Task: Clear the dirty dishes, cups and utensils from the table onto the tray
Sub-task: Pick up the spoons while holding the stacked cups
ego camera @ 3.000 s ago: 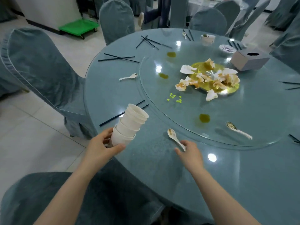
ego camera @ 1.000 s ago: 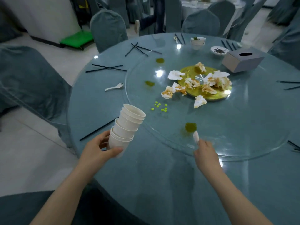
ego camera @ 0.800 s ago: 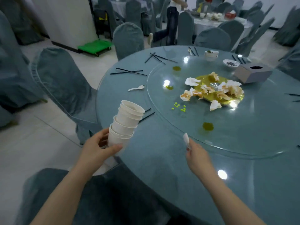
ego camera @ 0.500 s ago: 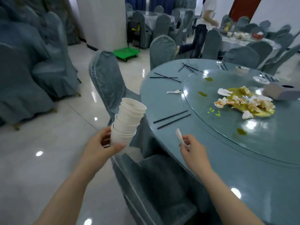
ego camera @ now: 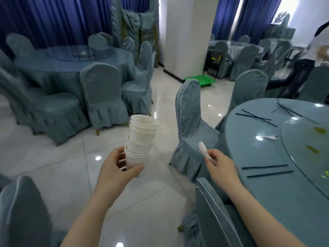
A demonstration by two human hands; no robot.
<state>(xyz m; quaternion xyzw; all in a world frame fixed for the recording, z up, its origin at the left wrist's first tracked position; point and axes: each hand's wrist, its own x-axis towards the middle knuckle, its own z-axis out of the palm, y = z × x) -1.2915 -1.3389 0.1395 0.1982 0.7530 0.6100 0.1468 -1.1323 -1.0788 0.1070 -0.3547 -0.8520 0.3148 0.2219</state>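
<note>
Both forearms are bare to the frame's edge, no sleeves visible.

Cup stack [ego camera: 141, 139] in L hand [ego camera: 117, 171], spoon [ego camera: 204, 150] in R hand [ego camera: 221, 167] — table [ego camera: 258, 184] to R, w/ chopsticks [ego camera: 267, 170].

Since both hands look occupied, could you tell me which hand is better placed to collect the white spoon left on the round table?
Probably the right hand: it is nearer the blue-grey round table, where the white spoon lies. It pinches only a small white plastic spoon, whereas the left hand grips the stack of white cups.
</note>
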